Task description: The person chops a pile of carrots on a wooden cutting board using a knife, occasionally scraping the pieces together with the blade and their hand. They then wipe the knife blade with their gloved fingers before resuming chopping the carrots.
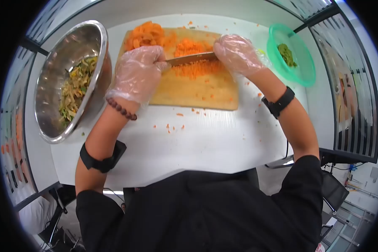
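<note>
A knife [192, 59] lies across chopped carrot [193, 70] on the wooden cutting board [193, 94]. My left hand [139, 72], in a clear plastic glove, has its fingers closed at the left end of the knife. At the knife's right end is my right hand [238, 53], also gloved, with its fingers wrapped round the handle, which is hidden. Carrot pieces lie on both sides of the blade. Larger carrot slices [145, 35] are heaped at the board's upper left corner, just above my left hand.
On the left, a large metal bowl [101, 80] holds mixed vegetable scraps. A green plastic basket [303, 74] with chopped greens [287, 55] stands at the right. Carrot bits are scattered over the white table [176, 147]. Partitions with dark frames stand on both sides.
</note>
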### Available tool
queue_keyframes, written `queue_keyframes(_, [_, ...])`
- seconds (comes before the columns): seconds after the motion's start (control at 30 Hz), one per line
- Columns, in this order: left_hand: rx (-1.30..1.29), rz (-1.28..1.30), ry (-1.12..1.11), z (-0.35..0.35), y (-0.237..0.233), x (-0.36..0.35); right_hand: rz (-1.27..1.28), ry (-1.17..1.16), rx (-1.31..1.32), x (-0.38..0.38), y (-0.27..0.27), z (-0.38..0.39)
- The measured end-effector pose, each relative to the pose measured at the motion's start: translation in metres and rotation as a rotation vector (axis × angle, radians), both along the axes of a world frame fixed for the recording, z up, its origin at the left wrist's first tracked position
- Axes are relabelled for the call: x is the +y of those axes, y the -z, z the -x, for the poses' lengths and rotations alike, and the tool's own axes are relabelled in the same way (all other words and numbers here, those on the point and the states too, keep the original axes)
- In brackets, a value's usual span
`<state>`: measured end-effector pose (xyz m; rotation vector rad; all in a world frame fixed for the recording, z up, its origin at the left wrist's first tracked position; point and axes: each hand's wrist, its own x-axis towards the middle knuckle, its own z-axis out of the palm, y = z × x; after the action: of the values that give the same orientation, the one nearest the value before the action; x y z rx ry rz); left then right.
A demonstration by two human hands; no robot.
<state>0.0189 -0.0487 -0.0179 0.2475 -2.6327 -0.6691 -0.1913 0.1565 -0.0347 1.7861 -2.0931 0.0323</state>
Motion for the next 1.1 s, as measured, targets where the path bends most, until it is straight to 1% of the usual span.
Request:
queue_keyframes(0.1, [-0.029, -0.005, -0.008, 0.004, -0.006, -0.003, 0.007, 0.076, 0.055, -0.003, -0.001, 0.001])
queue_keyframes(0.17, [-0.049, -0.028, -0.009, 0.002, -0.006, 0.0, -0.115, 0.097, -0.014, -0.004, -0.005, -0.003])
queue_keyframes(0.23, [-0.034, -0.048, -0.013, 0.004, -0.007, -0.003, -0.114, 0.117, -0.027, -0.008, -0.01, 0.001])
queue_keyframes(0.3, [-0.025, -0.059, -0.005, 0.004, -0.009, -0.003, -0.017, 0.135, -0.017, -0.006, -0.008, -0.002])
queue_keyframes(0.4, [-0.004, -0.054, 0.006, 0.002, -0.004, -0.003, 0.013, 0.091, -0.157, -0.008, -0.002, -0.002])
queue_keyframes(0.43, [0.015, -0.038, 0.009, 0.004, -0.004, -0.006, 0.015, 0.119, -0.181, -0.011, -0.007, -0.001])
queue_keyframes(0.5, [-0.031, -0.081, -0.015, 0.004, -0.006, -0.004, 0.006, 0.178, -0.246, -0.012, -0.015, -0.007])
queue_keyframes(0.53, [-0.054, -0.105, -0.03, 0.003, -0.007, -0.002, 0.014, 0.148, -0.237, -0.012, -0.012, -0.004])
queue_keyframes(0.6, [-0.019, -0.085, -0.013, 0.001, -0.006, -0.003, 0.027, 0.095, -0.224, -0.013, -0.004, -0.001])
queue_keyframes(0.7, [0.024, -0.047, -0.014, 0.001, -0.006, -0.002, -0.09, 0.155, -0.087, -0.013, -0.013, -0.003])
queue_keyframes(0.8, [0.01, -0.054, 0.0, -0.004, -0.005, 0.0, 0.001, 0.024, -0.006, -0.009, -0.004, -0.003])
queue_keyframes(0.9, [-0.016, -0.082, -0.022, -0.003, -0.013, -0.002, 0.045, 0.072, -0.029, -0.008, -0.014, -0.01])
queue_keyframes(1.0, [-0.052, -0.084, -0.03, -0.007, -0.006, -0.001, 0.004, 0.062, 0.004, -0.005, -0.001, -0.013])
queue_keyframes(1.1, [-0.013, -0.065, -0.02, -0.004, -0.007, -0.003, -0.048, 0.086, 0.003, -0.003, -0.009, -0.013])
